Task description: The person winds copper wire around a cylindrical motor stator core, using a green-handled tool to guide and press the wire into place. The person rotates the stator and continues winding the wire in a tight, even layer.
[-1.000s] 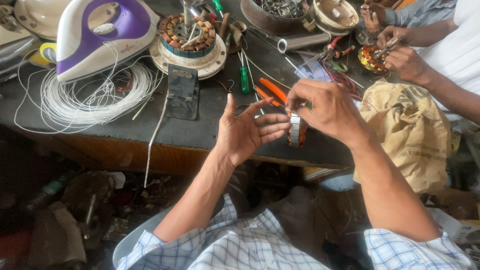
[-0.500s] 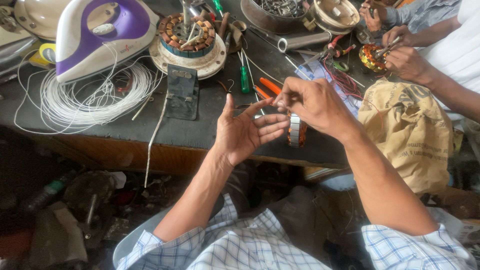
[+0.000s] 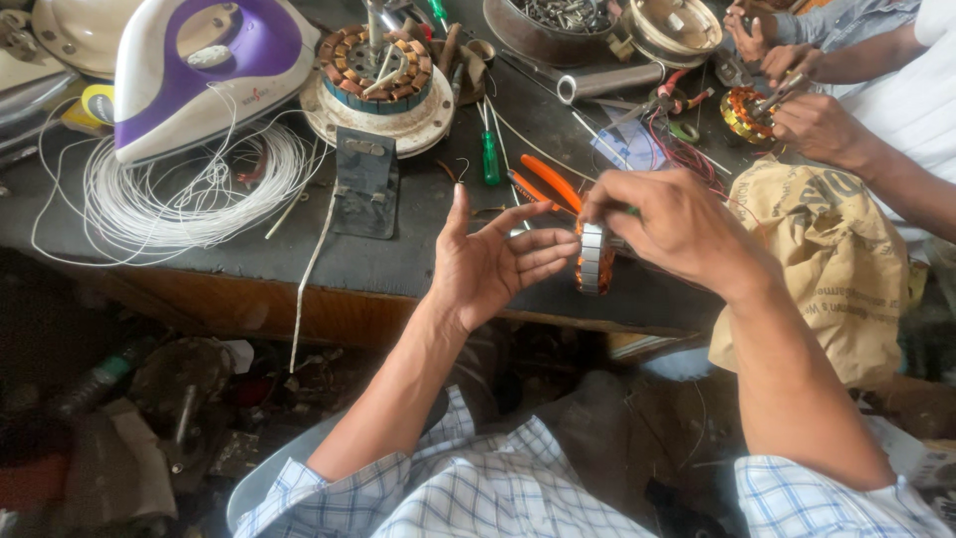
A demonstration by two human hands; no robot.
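A small ring-shaped motor stator [image 3: 595, 259] with copper windings is held at the front edge of the dark workbench [image 3: 249, 254]. My right hand [image 3: 672, 227] is curled over its top and right side, gripping it; a bit of green shows under the fingers. My left hand [image 3: 488, 264] is palm up with thumb and fingers spread, its middle fingertips touching the stator's left face. Whatever is inside my right hand is hidden.
On the bench are a purple and white clothes iron [image 3: 209, 70], a loose coil of white wire [image 3: 189, 194], a larger wound stator on a round plate [image 3: 376, 75], a green screwdriver [image 3: 490, 159] and orange-handled pliers [image 3: 546, 179]. A brown sack [image 3: 841, 264] hangs at right. Another person's hands [image 3: 812, 125] work a winding.
My right hand has shifted a little left and up over the stator. My left hand's fingers have spread wider, thumb raised.
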